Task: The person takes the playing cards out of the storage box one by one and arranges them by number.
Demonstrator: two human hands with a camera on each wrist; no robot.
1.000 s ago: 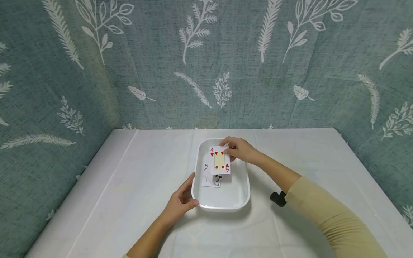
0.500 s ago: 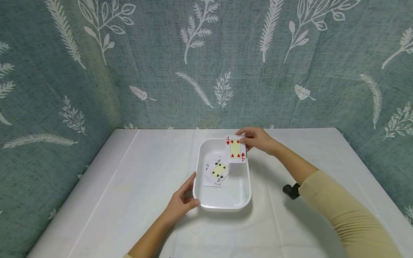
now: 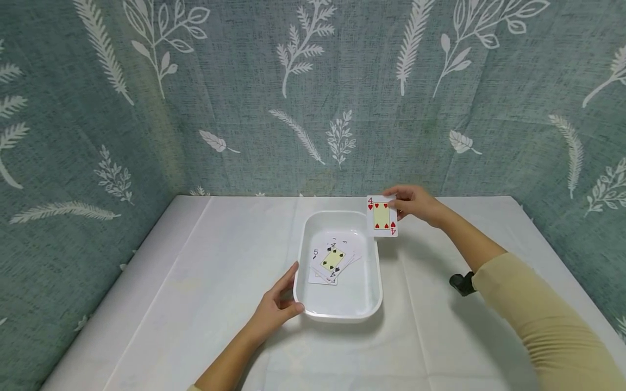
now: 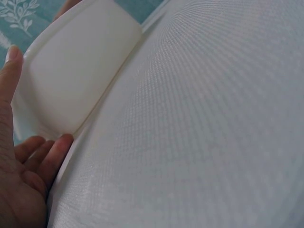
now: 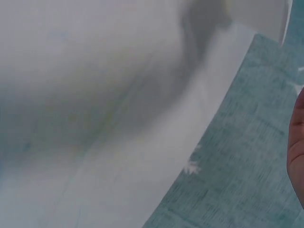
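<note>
My right hand (image 3: 415, 205) pinches a four of hearts playing card (image 3: 374, 232) face up at its right edge, raised over the back right corner of a white tray (image 3: 337, 316). A few overlapping cards lie inside the tray. On top is a four of spades (image 3: 333, 259); a card marked 5 (image 3: 315, 253) shows beneath it, its suit unclear. My left hand (image 3: 270, 310) rests against the tray's front left corner, thumb at the front and fingers along the left side. The left wrist view shows those fingers touching the tray's outer wall (image 4: 80, 61).
A white cloth (image 3: 215, 271) covers the table. Behind it hangs a grey-green leaf-patterned backdrop (image 3: 244, 81), which also stands at both sides. A black object (image 3: 462, 283) shows at the right sleeve (image 3: 552, 320).
My right hand has carried the four of hearts from above the pile toward the back right, uncovering the four of spades. The left hand has stayed against the tray.
</note>
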